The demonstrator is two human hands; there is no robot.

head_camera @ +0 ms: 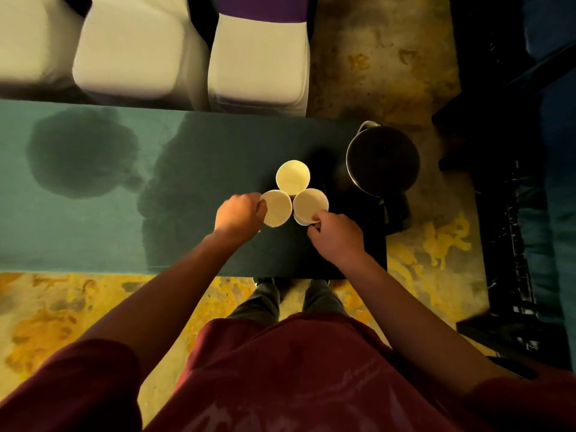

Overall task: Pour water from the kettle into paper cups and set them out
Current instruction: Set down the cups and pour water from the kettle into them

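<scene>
Three pale paper cups stand in a tight triangle on the green table (pixel 93 238): a far cup (pixel 293 176), a left cup (pixel 277 208) and a right cup (pixel 310 205). My left hand (pixel 240 213) grips the left cup by its side. My right hand (pixel 336 236) pinches the near rim of the right cup. A dark metal kettle (pixel 382 159) stands lidless at the table's right end, its handle (pixel 394 210) pointing toward me. In the dim light I cannot see whether the cups hold water.
White covered chairs (pixel 131 48) line the table's far side, one with a purple band (pixel 261 7). Dark wet-looking patches (pixel 81 154) mark the tablecloth on the left. Patterned yellow floor (pixel 436 241) lies around, with dark equipment (pixel 511 213) at the right.
</scene>
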